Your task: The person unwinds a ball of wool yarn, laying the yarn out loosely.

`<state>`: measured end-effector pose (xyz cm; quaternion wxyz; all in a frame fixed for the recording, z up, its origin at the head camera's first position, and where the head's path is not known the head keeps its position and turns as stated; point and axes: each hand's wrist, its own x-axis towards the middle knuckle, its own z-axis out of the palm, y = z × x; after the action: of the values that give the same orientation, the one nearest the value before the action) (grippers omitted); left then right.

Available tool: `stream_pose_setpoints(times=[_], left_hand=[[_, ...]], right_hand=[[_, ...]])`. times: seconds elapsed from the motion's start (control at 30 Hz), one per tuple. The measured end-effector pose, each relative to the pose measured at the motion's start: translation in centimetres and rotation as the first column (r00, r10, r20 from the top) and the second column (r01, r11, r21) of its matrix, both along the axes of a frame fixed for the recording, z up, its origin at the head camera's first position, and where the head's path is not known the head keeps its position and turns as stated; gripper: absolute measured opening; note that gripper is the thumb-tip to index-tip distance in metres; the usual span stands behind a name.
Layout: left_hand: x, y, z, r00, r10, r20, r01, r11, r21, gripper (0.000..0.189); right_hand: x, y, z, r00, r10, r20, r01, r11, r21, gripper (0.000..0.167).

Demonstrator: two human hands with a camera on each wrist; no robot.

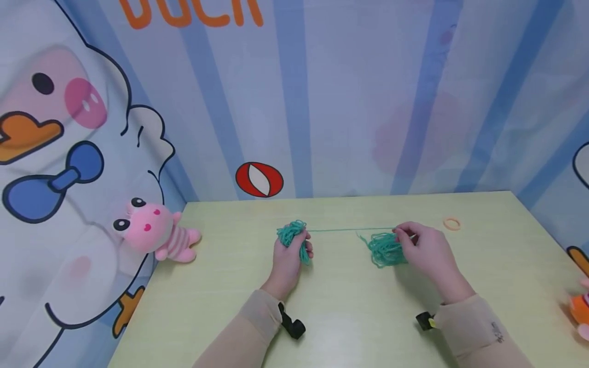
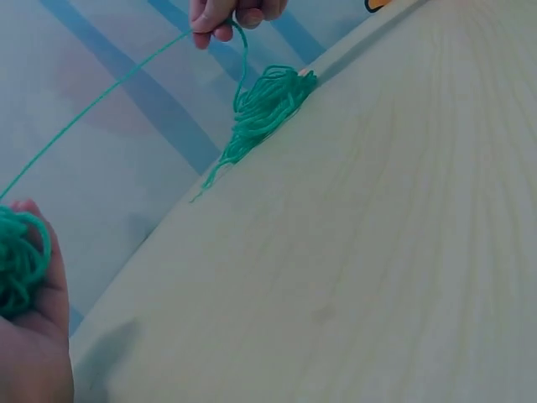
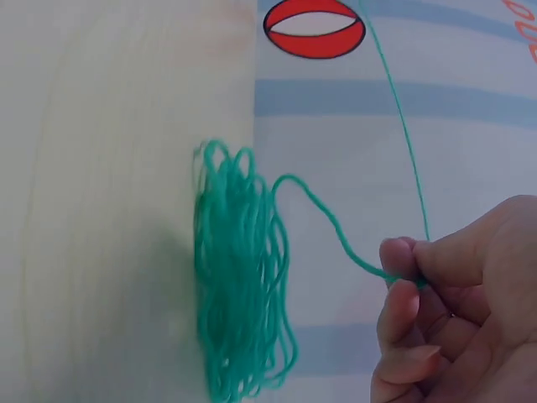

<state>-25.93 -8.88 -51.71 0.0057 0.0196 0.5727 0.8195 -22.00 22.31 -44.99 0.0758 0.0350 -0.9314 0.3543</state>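
Observation:
A looped bunch of green yarn (image 1: pixel 291 232) sits in my left hand (image 1: pixel 286 258), the fingers curled round it. From that bunch a single taut strand (image 1: pixel 352 229) runs across to my right hand (image 1: pixel 428 250), which pinches it between thumb and forefinger, seen closely in the right wrist view. Below the right fingers a loose pile of green yarn (image 1: pixel 386 249) lies on the table (image 1: pixel 349 317). In the right wrist view, a slack length (image 3: pixel 329 220) links this pile (image 3: pixel 243 277) to the pinched point.
An orange ring (image 1: pixel 452 224) lies behind my right hand. A pink plush toy (image 1: pixel 158 230) leans at the table's left edge. Part of an orange and pink toy (image 1: pixel 581 309) shows at the right. A printed curtain (image 1: pixel 340 102) hangs behind the table.

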Motion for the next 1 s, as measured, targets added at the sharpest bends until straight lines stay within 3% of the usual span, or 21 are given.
stream_pose_setpoints(times=[0.17, 0.37, 0.57, 0.67, 0.73, 0.83, 1.0], left_hand=[[-0.1, 0.0, 0.0, 0.997, 0.075, -0.028, -0.076, 0.997, -0.030, 0.019], [0.0, -0.4, -0.1, 0.983, 0.168, -0.077, -0.174, 0.982, -0.080, 0.014], [0.2, -0.4, 0.1, 0.990, 0.101, -0.102, -0.105, 0.994, -0.032, 0.010], [0.3, -0.4, 0.2, 0.992, 0.061, -0.111, -0.064, 0.998, -0.023, 0.017], [0.4, -0.3, 0.2, 0.993, 0.039, -0.108, -0.041, 0.999, -0.017, 0.019], [0.4, -0.3, 0.2, 0.995, 0.004, -0.104, -0.004, 1.000, 0.000, 0.014], [0.6, -0.1, 0.2, 0.993, -0.067, -0.099, 0.070, 0.997, 0.026, 0.016]], right_hand=[[-0.3, 1.9, -0.6, 0.997, -0.068, 0.047, 0.066, 0.996, 0.059, 0.037], [-0.9, 3.9, -1.7, 0.973, -0.139, 0.183, 0.123, 0.988, 0.097, 0.042], [-1.4, 4.2, -2.5, 0.962, -0.146, 0.229, 0.114, 0.983, 0.145, 0.046], [-1.2, 2.9, -2.4, 0.981, -0.134, 0.141, 0.119, 0.987, 0.112, 0.049], [-0.9, 1.4, -2.1, 0.992, -0.109, 0.060, 0.105, 0.992, 0.074, 0.048], [-0.3, -1.6, -1.6, 0.998, 0.004, -0.057, -0.002, 0.999, 0.038, 0.040], [0.4, -7.0, -1.2, 0.962, 0.270, -0.048, -0.270, 0.963, 0.000, 0.041]])
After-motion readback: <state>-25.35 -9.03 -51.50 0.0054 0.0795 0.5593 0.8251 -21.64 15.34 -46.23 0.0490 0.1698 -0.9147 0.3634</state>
